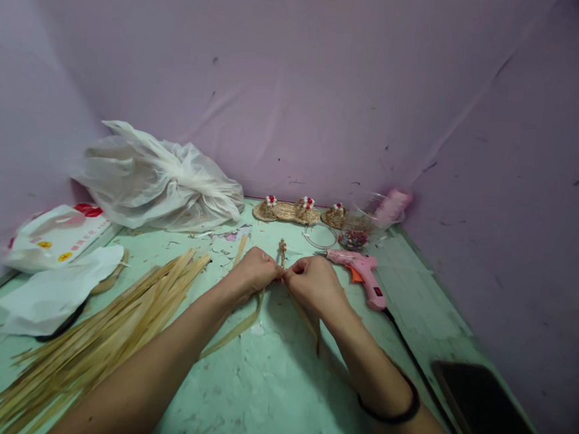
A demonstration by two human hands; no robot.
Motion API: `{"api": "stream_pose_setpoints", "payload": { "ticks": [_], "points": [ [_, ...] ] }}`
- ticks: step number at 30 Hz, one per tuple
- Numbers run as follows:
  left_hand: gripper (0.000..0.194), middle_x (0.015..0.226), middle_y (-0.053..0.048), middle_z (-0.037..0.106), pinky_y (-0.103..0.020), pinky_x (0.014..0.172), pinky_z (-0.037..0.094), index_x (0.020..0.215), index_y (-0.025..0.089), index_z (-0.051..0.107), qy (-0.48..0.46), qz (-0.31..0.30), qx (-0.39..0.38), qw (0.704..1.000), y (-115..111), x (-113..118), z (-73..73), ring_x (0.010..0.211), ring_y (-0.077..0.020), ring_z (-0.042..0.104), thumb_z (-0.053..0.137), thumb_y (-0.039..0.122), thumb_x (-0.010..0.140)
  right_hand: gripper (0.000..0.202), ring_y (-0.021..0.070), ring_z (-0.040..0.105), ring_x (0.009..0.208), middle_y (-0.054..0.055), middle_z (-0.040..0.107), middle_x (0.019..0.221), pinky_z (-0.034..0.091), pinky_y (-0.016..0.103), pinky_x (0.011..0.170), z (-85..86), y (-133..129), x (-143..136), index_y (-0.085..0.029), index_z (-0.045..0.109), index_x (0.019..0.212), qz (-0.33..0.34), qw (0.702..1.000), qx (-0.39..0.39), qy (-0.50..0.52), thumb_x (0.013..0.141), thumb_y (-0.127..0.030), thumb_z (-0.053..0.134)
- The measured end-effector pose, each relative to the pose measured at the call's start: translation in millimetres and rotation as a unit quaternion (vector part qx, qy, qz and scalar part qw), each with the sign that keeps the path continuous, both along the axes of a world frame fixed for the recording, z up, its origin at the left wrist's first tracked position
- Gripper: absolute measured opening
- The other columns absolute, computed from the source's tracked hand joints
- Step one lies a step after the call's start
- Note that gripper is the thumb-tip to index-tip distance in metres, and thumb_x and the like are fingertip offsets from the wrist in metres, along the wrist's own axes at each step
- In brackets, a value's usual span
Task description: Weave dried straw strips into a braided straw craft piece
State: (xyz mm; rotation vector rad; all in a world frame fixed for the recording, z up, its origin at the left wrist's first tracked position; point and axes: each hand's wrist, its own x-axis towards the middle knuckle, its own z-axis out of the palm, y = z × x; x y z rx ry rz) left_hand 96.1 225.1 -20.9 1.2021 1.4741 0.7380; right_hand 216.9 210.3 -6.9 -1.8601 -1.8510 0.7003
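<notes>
My left hand (259, 269) and my right hand (311, 279) almost meet at the middle of the table, both with fingers pinched. Between them a small braided straw piece (282, 248) points away from me, its near end at my fingertips. One pale straw strip (241, 327) trails down from my left hand toward the left. Another strip (311, 326) hangs below my right hand, partly in shadow. A pink glue gun (360, 269) lies just right of my right hand, its nozzle toward the hands.
Dry straw strips (125, 324) lie at left. Behind them are a white plastic bag (167, 180) and a box (82, 231). Woven straw pieces with beads (290, 212), a wire ring (320, 235) and beads (352, 239) stand at the back. A dark phone-like object (489, 413) lies front right.
</notes>
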Motion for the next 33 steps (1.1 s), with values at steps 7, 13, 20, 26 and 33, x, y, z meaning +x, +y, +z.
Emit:
{"api": "stream_pose_setpoints", "payload": {
  "ticks": [7, 13, 20, 26, 33],
  "points": [
    [0.023, 0.03, 0.008, 0.022, -0.022, 0.034, 0.006, 0.036, 0.02, 0.025, -0.054, 0.021, -0.087, 0.995, -1.0, -2.7, 7.9, 0.03, -0.0029, 0.014, 0.044, 0.012, 0.048, 0.017, 0.0206, 0.055, 0.054, 0.014, 0.065, 0.063, 0.025, 0.028, 0.049, 11.2, -18.9, -19.0, -0.014, 0.068, 0.066, 0.071, 0.991, 0.058, -0.102, 0.067, -0.017, 0.052],
    [0.009, 0.032, 0.009, 0.026, -0.019, 0.034, 0.006, 0.043, 0.016, 0.041, -0.078, -0.023, -0.076, 0.994, 0.7, -14.3, 13.2, 0.029, -0.0016, 0.016, 0.048, 0.012, 0.047, 0.017, 0.0219, 0.057, 0.058, 0.014, 0.065, 0.066, 0.028, 0.029, 0.05, 14.9, -26.5, -26.0, -0.014, 0.068, 0.073, 0.129, 0.98, 0.061, -0.138, 0.069, -0.016, 0.052],
    [0.009, 0.036, 0.008, 0.032, -0.019, 0.033, 0.003, 0.052, 0.013, 0.053, -0.084, -0.091, -0.106, 0.987, 4.4, -24.0, 8.4, 0.03, -0.0015, 0.016, 0.057, 0.02, 0.049, 0.015, 0.0149, 0.053, 0.056, 0.005, 0.061, 0.062, 0.037, 0.025, 0.051, 22.3, 4.7, 16.7, -0.017, 0.061, 0.064, -0.046, 0.978, 0.014, 0.202, 0.073, -0.025, 0.053],
    [0.01, 0.037, 0.01, 0.027, -0.019, 0.033, 0.005, 0.056, 0.014, 0.054, -0.081, -0.117, -0.104, 0.984, 6.7, -27.0, 4.9, 0.03, -0.0022, 0.014, 0.053, 0.022, 0.051, 0.013, 0.0095, 0.051, 0.046, 0.003, 0.057, 0.053, 0.043, 0.022, 0.05, 5.3, 6.0, -3.5, -0.014, 0.053, 0.056, -0.05, 0.897, -0.198, 0.391, 0.067, -0.008, 0.049],
    [0.007, 0.036, 0.007, 0.033, -0.02, 0.035, 0.012, 0.052, 0.014, 0.054, 0.006, -0.127, -0.061, 0.99, 4.1, -21.7, 5.2, 0.032, -0.0044, 0.022, 0.05, 0.02, 0.051, 0.016, 0.0022, 0.019, 0.029, -0.008, 0.029, 0.032, 0.009, 0.018, 0.033, -21.4, 4.0, -12.4, -0.014, 0.047, 0.042, -0.036, 0.91, -0.199, 0.362, 0.057, -0.009, 0.046]
  ]
}}
